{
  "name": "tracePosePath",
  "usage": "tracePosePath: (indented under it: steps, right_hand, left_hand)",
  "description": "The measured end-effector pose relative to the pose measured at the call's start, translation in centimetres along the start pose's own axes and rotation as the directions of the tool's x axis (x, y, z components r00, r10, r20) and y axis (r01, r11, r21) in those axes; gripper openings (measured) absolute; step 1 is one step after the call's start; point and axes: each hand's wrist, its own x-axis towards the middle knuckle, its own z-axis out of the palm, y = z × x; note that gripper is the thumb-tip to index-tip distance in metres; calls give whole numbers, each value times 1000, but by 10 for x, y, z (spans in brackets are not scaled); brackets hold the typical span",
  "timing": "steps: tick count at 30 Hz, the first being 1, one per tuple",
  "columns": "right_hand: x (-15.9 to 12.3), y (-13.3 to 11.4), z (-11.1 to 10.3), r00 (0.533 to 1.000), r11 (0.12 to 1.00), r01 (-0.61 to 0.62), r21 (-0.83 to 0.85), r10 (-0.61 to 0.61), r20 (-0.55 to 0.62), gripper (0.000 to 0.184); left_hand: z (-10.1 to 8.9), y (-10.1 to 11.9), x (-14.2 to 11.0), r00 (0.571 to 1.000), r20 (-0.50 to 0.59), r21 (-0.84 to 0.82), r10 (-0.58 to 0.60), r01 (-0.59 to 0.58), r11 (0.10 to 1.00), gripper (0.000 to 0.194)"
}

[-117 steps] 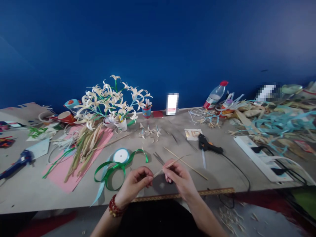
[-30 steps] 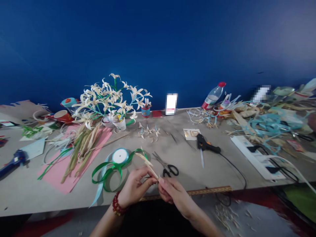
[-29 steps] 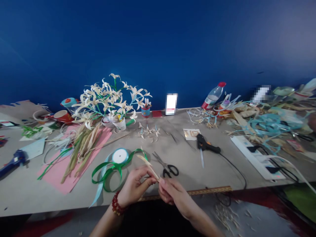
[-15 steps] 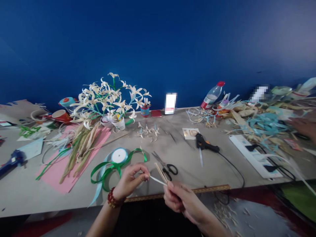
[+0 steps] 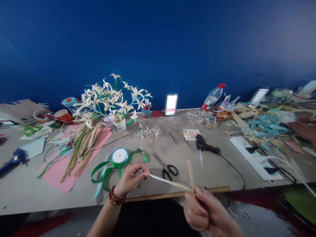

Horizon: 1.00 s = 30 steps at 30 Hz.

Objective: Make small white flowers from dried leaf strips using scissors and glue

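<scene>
My left hand (image 5: 134, 177), with a red beaded bracelet at the wrist, pinches the end of a thin pale strip (image 5: 168, 181). The strip runs taut to my right hand (image 5: 202, 207), whose fingers are closed round a beige stalk-like piece (image 5: 191, 172) that looks like dried husk and is blurred by motion. Between and beyond my hands lie black-handled scissors (image 5: 166, 165), partly opened. Left of my left hand are a ribbon spool (image 5: 120, 155) and a loop of green ribbon (image 5: 108, 164).
White artificial flowers (image 5: 108, 95) stand in cups at the back left. Dried stalks (image 5: 81, 154) lie on pink paper (image 5: 66, 179). A black glue gun (image 5: 206, 144) and a power strip (image 5: 255, 158) are at right. Another person's hand (image 5: 304, 130) reaches into the pile there.
My right hand has moved right and nearer with the beige piece, drawing the pale strip out longer from my left hand. The other person's hand has come in at the right edge.
</scene>
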Motion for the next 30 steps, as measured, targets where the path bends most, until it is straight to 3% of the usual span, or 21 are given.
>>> tracePosePath:
  steps: [1, 3, 6, 8, 11, 13, 15, 18, 21, 25, 30]
  right_hand:
    - [-2, -1, -3, 997, 997, 66, -45, -68, -35, 61]
    - [2, 1, -9, 959, 944, 154, -293, -214, -186, 60]
    - [21, 13, -12, 855, 675, 32, -737, -400, -330, 49]
    - [35, 23, -9, 859, 496, -43, -867, -424, -286, 42]
    - [48, 29, -1, 872, 295, -76, -952, -444, -207, 38]
    - [52, 28, 4, 866, 208, -99, -973, -463, -187, 40]
    - [53, 24, 7, 873, 182, -112, -977, -452, -184, 42]
    - [54, 22, 10, 891, 252, -85, -964, -413, -187, 44]
    - [53, 23, 10, 918, 450, -36, -893, -338, -207, 51]
    - [47, 20, 11, 946, 739, -53, -671, -178, -271, 54]
    - [38, 11, 11, 968, 928, -82, -363, -13, -251, 54]
  left_hand:
    - [3, 0, 0, 1000, -22, -36, -8, 7, 999, 30]
    - [10, 3, 2, 997, -74, -107, -26, 18, 994, 28]
    - [22, 12, 3, 992, -121, -107, -15, 2, 994, 25]
    - [28, 20, 4, 991, -126, 4, 34, -34, 999, 21]
    - [32, 32, 4, 987, -115, 183, 114, -92, 979, 14]
    - [31, 38, 2, 986, -95, 238, 138, -112, 965, 12]
    - [29, 40, 1, 987, -76, 254, 145, -121, 960, 12]
    - [28, 39, -2, 985, -61, 240, 159, -140, 961, 13]
    - [27, 35, -3, 983, -62, 204, 174, -158, 966, 15]
    - [22, 28, -3, 982, -76, 181, 173, -157, 971, 18]
    - [14, 11, -1, 987, -62, 124, 146, -137, 983, 22]
